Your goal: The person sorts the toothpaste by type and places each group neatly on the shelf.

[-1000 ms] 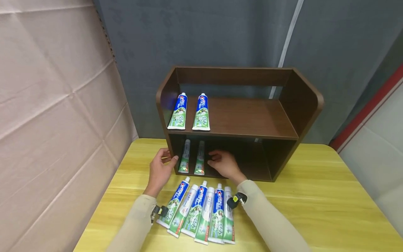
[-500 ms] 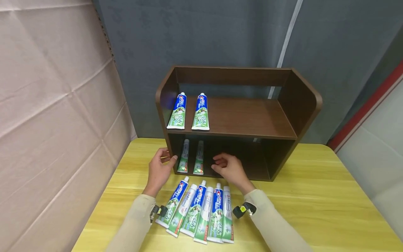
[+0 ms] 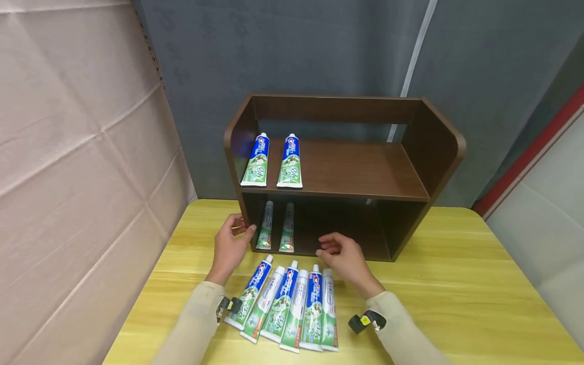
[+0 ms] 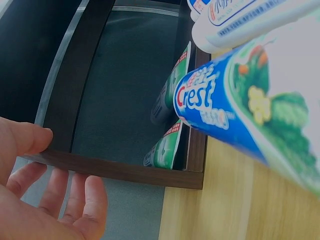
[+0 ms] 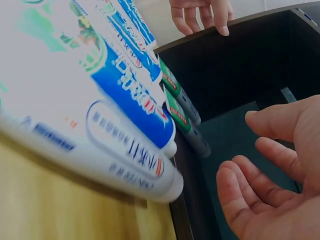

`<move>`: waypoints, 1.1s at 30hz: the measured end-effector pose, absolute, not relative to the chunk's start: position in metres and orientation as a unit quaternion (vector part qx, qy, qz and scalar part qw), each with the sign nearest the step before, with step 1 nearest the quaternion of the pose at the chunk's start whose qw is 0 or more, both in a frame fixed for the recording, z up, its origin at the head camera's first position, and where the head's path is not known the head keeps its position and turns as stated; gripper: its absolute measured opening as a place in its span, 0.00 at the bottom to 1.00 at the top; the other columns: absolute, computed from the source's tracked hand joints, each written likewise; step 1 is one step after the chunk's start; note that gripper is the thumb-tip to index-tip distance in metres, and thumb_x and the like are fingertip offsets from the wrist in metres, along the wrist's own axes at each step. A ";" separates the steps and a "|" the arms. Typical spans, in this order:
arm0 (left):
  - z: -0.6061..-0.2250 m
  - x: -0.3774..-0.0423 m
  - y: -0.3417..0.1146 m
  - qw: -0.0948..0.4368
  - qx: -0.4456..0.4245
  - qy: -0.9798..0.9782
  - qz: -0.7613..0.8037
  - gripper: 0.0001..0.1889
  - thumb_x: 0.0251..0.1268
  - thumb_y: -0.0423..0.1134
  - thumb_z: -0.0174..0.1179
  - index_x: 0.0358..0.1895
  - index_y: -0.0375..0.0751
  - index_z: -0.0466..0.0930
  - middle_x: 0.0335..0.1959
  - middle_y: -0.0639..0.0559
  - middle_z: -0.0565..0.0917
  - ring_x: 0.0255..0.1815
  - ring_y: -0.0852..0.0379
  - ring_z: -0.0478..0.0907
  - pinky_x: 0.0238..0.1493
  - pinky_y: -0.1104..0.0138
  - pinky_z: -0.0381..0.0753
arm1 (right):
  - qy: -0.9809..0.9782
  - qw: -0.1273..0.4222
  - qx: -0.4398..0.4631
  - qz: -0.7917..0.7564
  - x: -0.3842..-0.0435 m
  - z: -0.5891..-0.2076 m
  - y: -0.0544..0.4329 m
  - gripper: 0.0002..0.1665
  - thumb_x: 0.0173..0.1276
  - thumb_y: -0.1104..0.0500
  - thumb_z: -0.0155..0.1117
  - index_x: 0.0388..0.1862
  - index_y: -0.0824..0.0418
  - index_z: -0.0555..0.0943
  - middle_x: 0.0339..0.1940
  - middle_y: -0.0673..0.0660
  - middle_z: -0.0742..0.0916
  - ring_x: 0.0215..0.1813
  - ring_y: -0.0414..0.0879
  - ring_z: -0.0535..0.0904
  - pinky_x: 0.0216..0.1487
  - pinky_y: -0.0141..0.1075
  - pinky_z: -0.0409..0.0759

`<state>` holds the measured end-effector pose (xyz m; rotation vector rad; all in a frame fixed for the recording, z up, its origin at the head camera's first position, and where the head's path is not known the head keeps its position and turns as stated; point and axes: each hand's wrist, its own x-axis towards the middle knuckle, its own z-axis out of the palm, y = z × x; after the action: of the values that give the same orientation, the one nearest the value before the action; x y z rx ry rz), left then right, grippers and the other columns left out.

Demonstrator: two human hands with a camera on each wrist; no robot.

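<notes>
A dark brown two-tier shelf (image 3: pixel 360 170) stands on the table. My left hand (image 3: pixel 229 247) holds its left side panel, thumb inside and fingers outside in the left wrist view. In front of the lower tier is my right hand (image 3: pixel 348 259), fingers loosely bent and nothing between them. Left of it, two white-and-green toothpaste tubes (image 3: pixel 287 228) lie side by side in the lower compartment. Two blue-and-green Crest toothpaste tubes (image 3: pixel 290 161) lie on the upper tier, toward its left end. The right wrist view shows the right hand (image 5: pixel 272 172) with thumb and fingertips apart.
Several toothpaste tubes (image 3: pixel 285 304), blue-and-green alternating with white-and-green, lie fanned on the yellow wooden table (image 3: pixel 456 299) between my forearms. A grey curtain (image 3: pixel 319 45) hangs behind the shelf. Pale fabric (image 3: pixel 73 152) covers the left side.
My right hand has drawn back from beside the second lower tube, moving right and toward me. My left hand stays at the side panel, and the tubes have not moved.
</notes>
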<state>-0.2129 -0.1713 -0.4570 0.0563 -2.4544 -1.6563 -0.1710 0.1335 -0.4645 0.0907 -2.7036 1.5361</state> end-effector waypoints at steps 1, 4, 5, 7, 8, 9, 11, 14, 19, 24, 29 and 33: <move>-0.457 -0.213 -0.171 0.090 0.019 -0.826 -0.557 0.21 0.74 0.43 0.67 0.66 0.47 0.77 0.58 0.44 0.81 0.62 0.42 0.82 0.61 0.49 0.88 | -0.868 0.013 0.027 0.496 -0.169 -0.465 0.136 0.21 0.69 0.58 0.77 0.59 0.59 0.85 0.48 0.55 0.90 0.46 0.46 0.86 0.53 0.40 0.87; -0.457 -0.213 -0.171 0.090 0.021 -0.825 -0.557 0.21 0.74 0.43 0.67 0.66 0.47 0.77 0.58 0.44 0.81 0.62 0.42 0.82 0.61 0.49 0.88 | -0.863 0.007 0.027 0.504 -0.163 -0.466 0.144 0.22 0.69 0.58 0.76 0.60 0.60 0.85 0.51 0.57 0.90 0.48 0.46 0.86 0.54 0.36 0.86; -0.457 -0.213 -0.171 0.090 0.022 -0.825 -0.557 0.21 0.74 0.43 0.67 0.66 0.47 0.77 0.58 0.44 0.81 0.62 0.42 0.82 0.61 0.49 0.88 | -0.862 0.004 0.028 0.507 -0.161 -0.467 0.146 0.23 0.69 0.59 0.76 0.61 0.60 0.84 0.52 0.58 0.89 0.48 0.46 0.86 0.55 0.35 0.86; -0.456 -0.212 -0.171 0.091 0.025 -0.824 -0.559 0.21 0.74 0.43 0.67 0.65 0.47 0.77 0.57 0.44 0.81 0.62 0.42 0.82 0.61 0.48 0.88 | -0.858 0.001 0.032 0.512 -0.158 -0.468 0.151 0.23 0.69 0.60 0.76 0.62 0.61 0.83 0.53 0.60 0.89 0.49 0.47 0.86 0.55 0.32 0.85; -0.456 -0.212 -0.170 0.092 0.025 -0.824 -0.559 0.20 0.74 0.43 0.67 0.65 0.47 0.77 0.57 0.44 0.81 0.62 0.41 0.82 0.62 0.48 0.88 | -0.857 0.000 0.033 0.514 -0.156 -0.468 0.152 0.24 0.69 0.60 0.76 0.62 0.61 0.83 0.53 0.60 0.89 0.49 0.47 0.85 0.54 0.31 0.85; -0.456 -0.212 -0.170 0.092 0.025 -0.823 -0.559 0.20 0.74 0.42 0.67 0.65 0.47 0.77 0.58 0.44 0.81 0.62 0.41 0.82 0.62 0.48 0.87 | -0.856 -0.003 0.032 0.516 -0.155 -0.469 0.154 0.24 0.69 0.61 0.76 0.62 0.62 0.83 0.53 0.60 0.89 0.49 0.47 0.85 0.53 0.30 0.84; -0.456 -0.212 -0.170 0.094 0.025 -0.823 -0.560 0.20 0.74 0.42 0.67 0.65 0.47 0.77 0.58 0.43 0.81 0.63 0.40 0.81 0.62 0.48 0.87 | -0.853 -0.009 0.028 0.520 -0.152 -0.472 0.156 0.25 0.68 0.62 0.76 0.63 0.62 0.82 0.53 0.60 0.88 0.49 0.47 0.85 0.51 0.30 0.84; -0.456 -0.212 -0.170 0.096 0.027 -0.823 -0.559 0.20 0.74 0.41 0.67 0.65 0.47 0.77 0.58 0.43 0.81 0.63 0.40 0.81 0.62 0.48 0.87 | -0.852 -0.025 0.020 0.523 -0.148 -0.476 0.158 0.26 0.68 0.63 0.76 0.64 0.62 0.81 0.53 0.59 0.88 0.49 0.47 0.84 0.50 0.31 0.85; -0.457 -0.211 -0.169 0.093 0.027 -0.824 -0.558 0.21 0.74 0.42 0.67 0.66 0.47 0.77 0.58 0.44 0.82 0.63 0.41 0.81 0.62 0.48 0.87 | -0.850 -0.050 0.010 0.524 -0.142 -0.485 0.160 0.32 0.64 0.61 0.80 0.67 0.60 0.80 0.54 0.58 0.87 0.52 0.48 0.83 0.58 0.38 0.86; -0.458 -0.212 -0.170 0.092 0.025 -0.827 -0.554 0.21 0.74 0.42 0.67 0.66 0.47 0.77 0.58 0.44 0.82 0.63 0.41 0.81 0.62 0.47 0.87 | -0.844 -0.071 0.015 0.532 -0.138 -0.490 0.165 0.40 0.58 0.60 0.85 0.68 0.61 0.78 0.56 0.58 0.86 0.55 0.51 0.81 0.59 0.44 0.86; -0.458 -0.212 -0.170 0.096 0.024 -0.826 -0.554 0.21 0.74 0.41 0.67 0.66 0.47 0.77 0.57 0.44 0.82 0.62 0.41 0.81 0.63 0.47 0.86 | -0.846 -0.099 0.045 0.522 -0.134 -0.493 0.171 0.47 0.54 0.59 0.87 0.71 0.63 0.75 0.57 0.60 0.84 0.55 0.53 0.78 0.53 0.38 0.85; -0.460 -0.212 -0.170 0.096 0.023 -0.825 -0.556 0.20 0.74 0.41 0.67 0.66 0.47 0.77 0.57 0.43 0.82 0.62 0.41 0.81 0.63 0.47 0.86 | -0.863 -0.111 0.088 0.486 -0.129 -0.496 0.174 0.53 0.52 0.56 0.88 0.74 0.66 0.72 0.59 0.61 0.82 0.54 0.52 0.75 0.47 0.32 0.83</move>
<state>-0.2123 -0.1697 -0.4596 0.0682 -2.4453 -1.6475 -0.1288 0.1745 -0.4955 0.2972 -2.9194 1.6429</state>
